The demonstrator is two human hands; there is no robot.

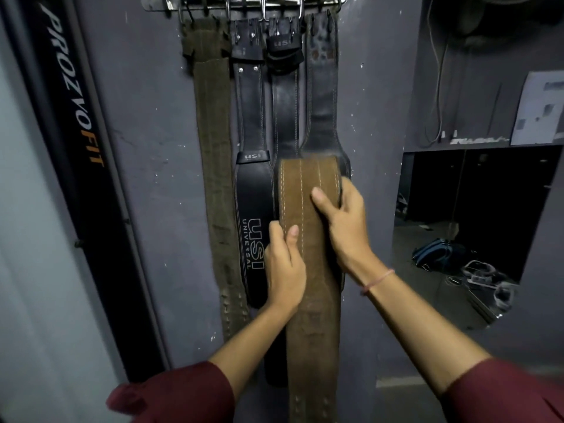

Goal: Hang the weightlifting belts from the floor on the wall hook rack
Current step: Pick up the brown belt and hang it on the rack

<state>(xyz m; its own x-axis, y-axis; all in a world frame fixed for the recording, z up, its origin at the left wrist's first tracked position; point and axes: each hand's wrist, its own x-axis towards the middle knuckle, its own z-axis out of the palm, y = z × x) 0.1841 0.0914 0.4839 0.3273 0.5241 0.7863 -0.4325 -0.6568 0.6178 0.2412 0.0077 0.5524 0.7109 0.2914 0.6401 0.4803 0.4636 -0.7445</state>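
From the hook rack (256,2) at 12 o'clock hang an olive webbing belt (210,148), a black USI belt (254,209), a second black belt (285,111) and a worn dark belt (322,96), side by side on the grey wall. In front of them, from centre to 6 o'clock, runs a brown suede belt (308,300) with pale stitch lines. The left hand (283,270) grips its 9 o'clock edge, thumb on the face. The right hand (341,230) clasps its 3 o'clock edge higher up.

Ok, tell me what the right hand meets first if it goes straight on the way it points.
Probably the worn black belt hanging just above the brown belt that the right hand grips; depth is unclear.
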